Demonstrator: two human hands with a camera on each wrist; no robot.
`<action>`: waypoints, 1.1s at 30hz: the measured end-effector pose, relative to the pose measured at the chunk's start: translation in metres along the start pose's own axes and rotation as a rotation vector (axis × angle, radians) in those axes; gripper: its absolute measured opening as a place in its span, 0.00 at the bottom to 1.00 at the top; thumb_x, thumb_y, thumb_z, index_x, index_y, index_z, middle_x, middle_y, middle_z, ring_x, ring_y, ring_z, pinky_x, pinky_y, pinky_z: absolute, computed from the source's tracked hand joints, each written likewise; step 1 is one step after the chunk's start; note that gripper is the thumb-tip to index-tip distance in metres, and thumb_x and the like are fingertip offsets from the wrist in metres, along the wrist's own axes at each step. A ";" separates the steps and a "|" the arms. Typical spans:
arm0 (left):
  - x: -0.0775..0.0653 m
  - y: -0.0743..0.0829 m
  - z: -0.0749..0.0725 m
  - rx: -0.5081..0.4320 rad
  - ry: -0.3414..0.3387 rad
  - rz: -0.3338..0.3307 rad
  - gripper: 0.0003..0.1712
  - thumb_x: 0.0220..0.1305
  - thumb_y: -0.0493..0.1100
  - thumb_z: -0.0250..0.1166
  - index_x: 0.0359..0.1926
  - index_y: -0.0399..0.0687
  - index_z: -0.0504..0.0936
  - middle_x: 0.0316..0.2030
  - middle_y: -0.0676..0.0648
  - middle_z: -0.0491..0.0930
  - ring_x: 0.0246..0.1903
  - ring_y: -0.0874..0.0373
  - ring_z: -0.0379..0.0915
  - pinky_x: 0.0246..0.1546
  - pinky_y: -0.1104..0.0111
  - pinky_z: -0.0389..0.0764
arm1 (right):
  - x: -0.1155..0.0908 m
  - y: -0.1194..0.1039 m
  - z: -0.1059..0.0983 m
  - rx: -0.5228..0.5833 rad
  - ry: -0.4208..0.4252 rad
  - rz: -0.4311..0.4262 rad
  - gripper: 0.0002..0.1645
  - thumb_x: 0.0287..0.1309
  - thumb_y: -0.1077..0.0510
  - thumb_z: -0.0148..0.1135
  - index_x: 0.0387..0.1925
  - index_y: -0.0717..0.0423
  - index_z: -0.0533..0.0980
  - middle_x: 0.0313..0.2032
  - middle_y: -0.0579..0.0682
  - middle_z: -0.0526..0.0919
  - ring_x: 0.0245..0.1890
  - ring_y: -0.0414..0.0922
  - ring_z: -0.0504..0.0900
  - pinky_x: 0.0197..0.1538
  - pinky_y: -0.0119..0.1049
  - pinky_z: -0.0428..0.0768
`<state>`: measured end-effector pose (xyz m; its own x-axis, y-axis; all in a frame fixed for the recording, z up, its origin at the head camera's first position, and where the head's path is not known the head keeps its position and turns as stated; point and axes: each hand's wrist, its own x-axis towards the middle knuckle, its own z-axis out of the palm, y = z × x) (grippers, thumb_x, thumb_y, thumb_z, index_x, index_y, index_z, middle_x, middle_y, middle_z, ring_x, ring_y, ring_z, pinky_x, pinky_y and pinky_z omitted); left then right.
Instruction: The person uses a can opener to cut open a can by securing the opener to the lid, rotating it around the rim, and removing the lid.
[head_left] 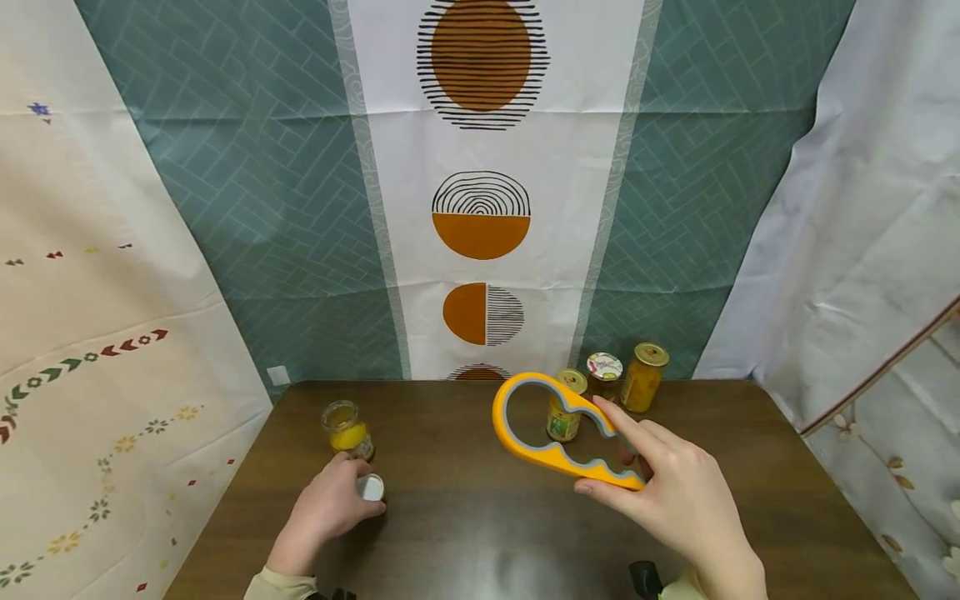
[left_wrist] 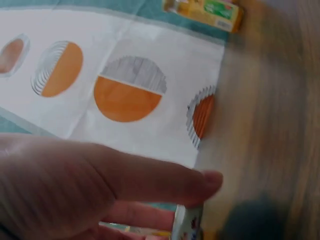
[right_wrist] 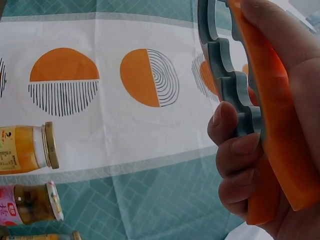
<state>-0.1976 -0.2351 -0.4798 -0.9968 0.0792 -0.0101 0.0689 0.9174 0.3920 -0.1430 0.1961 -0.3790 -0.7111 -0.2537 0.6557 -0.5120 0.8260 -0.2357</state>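
My left hand (head_left: 327, 506) is low over the left side of the table, thumb and fingers pinching a jar lid (head_left: 371, 487) with its pale inner face showing. The lid's edge (left_wrist: 187, 223) also shows below the thumb in the left wrist view. Just beyond that hand stands a glass jar (head_left: 347, 431) with an uncovered mouth and yellow contents. My right hand (head_left: 667, 479) grips an orange jar opener (head_left: 525, 454) with grey notched inner edges, held up above the table. In the right wrist view, fingers curl round the opener's handles (right_wrist: 272, 110).
At the back right of the dark wooden table (head_left: 465, 508) stand three lidded jars: a yellow one with a green label (head_left: 562, 421), one with a patterned lid (head_left: 604, 367) and a taller yellow one (head_left: 643, 379). A patterned cloth (head_left: 300, 208) hangs behind.
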 end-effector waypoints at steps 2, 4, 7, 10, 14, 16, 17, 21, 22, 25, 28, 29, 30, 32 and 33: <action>0.001 -0.004 0.002 0.046 -0.004 -0.028 0.26 0.35 0.54 0.81 0.34 0.45 0.83 0.44 0.42 0.77 0.31 0.53 0.72 0.27 0.56 0.77 | -0.002 0.000 -0.001 -0.004 0.004 0.014 0.56 0.34 0.25 0.74 0.69 0.31 0.68 0.27 0.30 0.71 0.22 0.30 0.67 0.23 0.32 0.71; 0.001 -0.008 0.005 0.080 -0.009 -0.050 0.25 0.35 0.55 0.81 0.30 0.45 0.81 0.42 0.42 0.77 0.29 0.53 0.72 0.24 0.55 0.77 | -0.005 -0.001 -0.003 -0.009 0.009 0.025 0.56 0.34 0.25 0.74 0.69 0.30 0.68 0.27 0.31 0.71 0.21 0.30 0.66 0.23 0.31 0.70; -0.001 -0.013 0.008 0.114 -0.008 -0.091 0.25 0.37 0.55 0.80 0.27 0.45 0.79 0.37 0.43 0.76 0.25 0.53 0.71 0.22 0.54 0.76 | -0.008 -0.001 -0.004 -0.010 0.013 0.031 0.56 0.34 0.25 0.74 0.68 0.30 0.68 0.27 0.30 0.71 0.21 0.30 0.66 0.23 0.31 0.70; 0.001 -0.017 0.009 0.132 0.014 -0.121 0.26 0.38 0.56 0.80 0.27 0.45 0.78 0.33 0.43 0.74 0.24 0.52 0.70 0.22 0.53 0.76 | -0.007 -0.001 -0.003 -0.014 0.016 0.030 0.56 0.34 0.25 0.74 0.68 0.30 0.68 0.27 0.30 0.70 0.22 0.30 0.66 0.23 0.31 0.70; 0.003 -0.020 0.010 0.139 0.029 -0.136 0.26 0.38 0.56 0.80 0.29 0.43 0.80 0.32 0.42 0.73 0.25 0.50 0.71 0.22 0.51 0.76 | -0.005 0.001 -0.003 -0.021 0.021 0.028 0.56 0.34 0.24 0.74 0.68 0.29 0.67 0.27 0.29 0.69 0.21 0.30 0.65 0.23 0.31 0.69; 0.003 -0.022 0.012 0.144 0.029 -0.144 0.28 0.38 0.57 0.80 0.31 0.42 0.80 0.32 0.42 0.73 0.25 0.49 0.72 0.22 0.50 0.77 | -0.005 0.002 -0.003 -0.020 0.023 0.023 0.56 0.33 0.24 0.74 0.68 0.29 0.68 0.27 0.29 0.69 0.21 0.30 0.65 0.23 0.31 0.69; 0.004 -0.022 0.012 0.146 0.030 -0.147 0.28 0.38 0.56 0.80 0.32 0.41 0.81 0.32 0.42 0.73 0.26 0.49 0.72 0.23 0.49 0.77 | -0.005 0.002 -0.003 -0.020 0.025 0.021 0.56 0.33 0.24 0.74 0.68 0.30 0.68 0.26 0.29 0.68 0.21 0.30 0.65 0.23 0.31 0.69; 0.006 -0.023 0.015 0.146 0.030 -0.146 0.30 0.38 0.56 0.80 0.34 0.40 0.81 0.32 0.41 0.74 0.27 0.47 0.73 0.23 0.48 0.77 | -0.004 0.004 -0.005 -0.017 0.036 0.013 0.56 0.33 0.25 0.75 0.68 0.32 0.70 0.26 0.30 0.68 0.21 0.31 0.64 0.22 0.31 0.68; 0.007 -0.023 0.015 0.144 0.029 -0.142 0.30 0.38 0.56 0.80 0.34 0.39 0.81 0.33 0.40 0.74 0.27 0.47 0.73 0.23 0.48 0.77 | -0.004 0.005 -0.005 -0.018 0.038 0.014 0.56 0.33 0.25 0.75 0.68 0.32 0.70 0.26 0.30 0.69 0.21 0.31 0.64 0.22 0.31 0.68; 0.008 -0.023 0.016 0.141 0.028 -0.136 0.29 0.38 0.56 0.80 0.34 0.39 0.81 0.33 0.40 0.74 0.29 0.46 0.73 0.23 0.47 0.78 | -0.004 0.006 -0.006 -0.021 0.033 0.025 0.56 0.33 0.25 0.74 0.68 0.30 0.69 0.26 0.30 0.69 0.21 0.31 0.64 0.23 0.31 0.69; 0.009 -0.025 0.016 0.148 0.016 -0.145 0.29 0.39 0.56 0.80 0.34 0.39 0.81 0.33 0.40 0.74 0.29 0.45 0.73 0.23 0.47 0.78 | -0.005 0.007 -0.007 -0.021 0.023 0.036 0.55 0.33 0.24 0.74 0.68 0.30 0.69 0.26 0.31 0.69 0.21 0.31 0.64 0.23 0.31 0.69; 0.008 -0.026 0.015 0.150 0.013 -0.151 0.30 0.38 0.57 0.81 0.34 0.39 0.81 0.33 0.40 0.74 0.29 0.45 0.73 0.23 0.47 0.78 | -0.005 0.007 -0.007 -0.021 0.024 0.038 0.55 0.33 0.24 0.74 0.67 0.30 0.69 0.25 0.31 0.69 0.20 0.31 0.64 0.23 0.31 0.69; 0.008 -0.026 0.015 0.151 0.009 -0.155 0.30 0.38 0.57 0.81 0.34 0.39 0.81 0.33 0.40 0.74 0.29 0.46 0.73 0.23 0.47 0.77 | -0.006 0.008 -0.008 -0.021 0.027 0.039 0.55 0.33 0.25 0.74 0.67 0.30 0.69 0.25 0.31 0.69 0.20 0.31 0.64 0.23 0.31 0.69; 0.008 -0.027 0.014 0.152 0.003 -0.158 0.32 0.37 0.59 0.81 0.34 0.38 0.81 0.33 0.40 0.74 0.29 0.46 0.73 0.23 0.48 0.77 | -0.006 0.010 -0.009 -0.021 0.037 0.040 0.55 0.33 0.26 0.75 0.67 0.31 0.70 0.25 0.31 0.69 0.20 0.31 0.64 0.23 0.31 0.68; 0.007 -0.026 0.014 0.151 0.000 -0.158 0.33 0.37 0.59 0.81 0.34 0.38 0.81 0.33 0.40 0.74 0.29 0.46 0.73 0.23 0.48 0.77 | -0.006 0.012 -0.010 -0.020 0.041 0.042 0.55 0.33 0.26 0.76 0.67 0.32 0.70 0.25 0.31 0.68 0.20 0.31 0.63 0.23 0.31 0.68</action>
<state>-0.2061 -0.2533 -0.5029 -0.9957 -0.0707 -0.0602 -0.0833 0.9664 0.2431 -0.1396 0.2123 -0.3788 -0.7111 -0.1979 0.6746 -0.4720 0.8456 -0.2494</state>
